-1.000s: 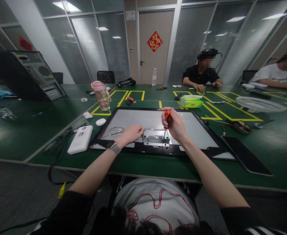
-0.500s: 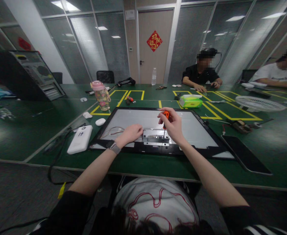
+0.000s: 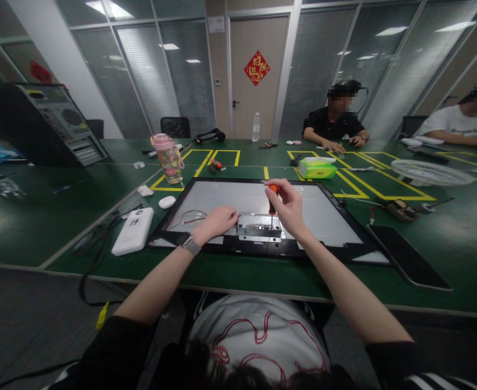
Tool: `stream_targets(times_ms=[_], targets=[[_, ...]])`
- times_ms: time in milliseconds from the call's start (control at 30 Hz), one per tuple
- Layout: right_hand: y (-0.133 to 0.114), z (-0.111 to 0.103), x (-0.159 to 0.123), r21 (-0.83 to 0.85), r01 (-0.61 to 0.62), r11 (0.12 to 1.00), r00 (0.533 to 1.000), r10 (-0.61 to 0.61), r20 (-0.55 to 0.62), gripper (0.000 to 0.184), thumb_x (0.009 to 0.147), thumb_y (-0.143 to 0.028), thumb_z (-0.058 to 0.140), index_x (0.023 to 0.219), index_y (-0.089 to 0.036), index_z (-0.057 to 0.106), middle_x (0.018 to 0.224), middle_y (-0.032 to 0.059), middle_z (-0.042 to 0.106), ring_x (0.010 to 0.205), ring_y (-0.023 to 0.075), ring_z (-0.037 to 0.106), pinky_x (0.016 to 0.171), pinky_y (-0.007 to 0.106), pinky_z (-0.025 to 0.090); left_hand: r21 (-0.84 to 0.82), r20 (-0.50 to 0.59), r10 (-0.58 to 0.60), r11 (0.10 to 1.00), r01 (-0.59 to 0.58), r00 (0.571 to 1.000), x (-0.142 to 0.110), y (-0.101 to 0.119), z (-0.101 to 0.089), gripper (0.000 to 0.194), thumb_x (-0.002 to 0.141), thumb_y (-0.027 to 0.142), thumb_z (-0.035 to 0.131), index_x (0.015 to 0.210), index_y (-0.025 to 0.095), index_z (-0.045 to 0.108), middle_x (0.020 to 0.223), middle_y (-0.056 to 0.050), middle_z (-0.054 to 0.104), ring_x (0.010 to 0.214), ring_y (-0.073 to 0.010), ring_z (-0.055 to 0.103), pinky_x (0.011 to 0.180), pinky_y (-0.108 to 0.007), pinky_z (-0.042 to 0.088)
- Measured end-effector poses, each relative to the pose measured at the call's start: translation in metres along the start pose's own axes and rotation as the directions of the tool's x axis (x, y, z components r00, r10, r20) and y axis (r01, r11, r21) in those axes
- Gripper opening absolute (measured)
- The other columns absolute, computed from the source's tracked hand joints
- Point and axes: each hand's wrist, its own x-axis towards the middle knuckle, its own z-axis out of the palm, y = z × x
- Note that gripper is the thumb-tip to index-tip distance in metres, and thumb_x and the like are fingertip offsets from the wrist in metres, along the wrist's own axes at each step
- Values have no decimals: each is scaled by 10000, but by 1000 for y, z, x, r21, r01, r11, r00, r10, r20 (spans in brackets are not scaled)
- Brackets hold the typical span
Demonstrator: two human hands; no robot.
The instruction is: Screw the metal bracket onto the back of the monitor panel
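Observation:
A flat display panel (image 3: pixel 218 196) with a black frame lies in front of me on the green table. Near its front edge sits a silver metal bracket (image 3: pixel 252 222). My right hand (image 3: pixel 290 205) grips an orange and black screwdriver (image 3: pixel 273 190) by the top of its handle. The screwdriver stands nearly upright, its tip at the right part of the bracket. At the bracket's left end, my left hand (image 3: pixel 219 221) rests on the panel with its fingers together, pressed against the metal; the fingertips are partly hidden. A thin cable (image 3: pixel 195 218) lies behind the left hand.
Left of the panel are a white power bank (image 3: pixel 133 232), a white case (image 3: pixel 167 202) and a pink-lidded bottle (image 3: pixel 167 158). A phone-like black slab (image 3: pixel 409 254) lies to the right. Behind stands a green tissue pack (image 3: pixel 317 168). A co-worker (image 3: pixel 336 122) sits across the table.
The screwdriver has shifted slightly left and its handle has turned a little in my right hand. My left hand has stayed in place at the bracket.

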Motion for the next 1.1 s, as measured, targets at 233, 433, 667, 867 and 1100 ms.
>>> stream_targets(times_ms=[233, 433, 667, 867, 1100], targets=[[0, -2, -1, -23, 34, 999, 999, -34, 6, 190, 929, -262, 461, 956, -244, 648, 828, 15, 553, 802, 168, 536, 772, 345, 424, 2, 4, 4, 1000, -4, 1000, 1, -1, 0, 292, 924, 273, 381, 803, 161, 623, 827, -79, 671, 726, -193, 591, 657, -278, 402], [0, -1, 0, 51, -29, 998, 998, 26, 63, 194, 925, -286, 478, 1040, -245, 629, 906, 32, 609, 810, 172, 572, 752, 345, 452, 14, 2, 1, 1000, -1, 1000, 0, 0, 0, 295, 927, 271, 379, 809, 157, 624, 838, -82, 675, 736, -194, 597, 658, -280, 401], [1, -1, -1, -58, 49, 997, 999, -49, -2, 113, 868, -278, 572, 950, -252, 646, 878, 16, 550, 818, 170, 528, 782, 348, 439, 22, -4, 2, 1000, -1, 1000, 0, 1, -1, 292, 925, 258, 382, 788, 155, 619, 824, -84, 675, 733, -194, 598, 651, -279, 398], [-1, -2, -2, 1, 16, 1000, 1000, -16, 25, 225, 953, -287, 427, 1001, -248, 644, 869, 25, 582, 828, 176, 550, 774, 354, 430, 20, -3, 6, 1000, -6, 1000, 1, -2, 2, 302, 930, 275, 371, 802, 162, 620, 837, -82, 676, 732, -193, 597, 648, -279, 399], [2, 0, -1, -46, 69, 997, 997, -70, -28, 85, 866, -260, 583, 922, -246, 646, 864, 9, 531, 822, 166, 517, 761, 333, 418, 14, 1, 5, 1000, -5, 1000, 0, -1, 0, 309, 925, 278, 365, 817, 160, 629, 839, -86, 671, 735, -198, 595, 654, -282, 405]])
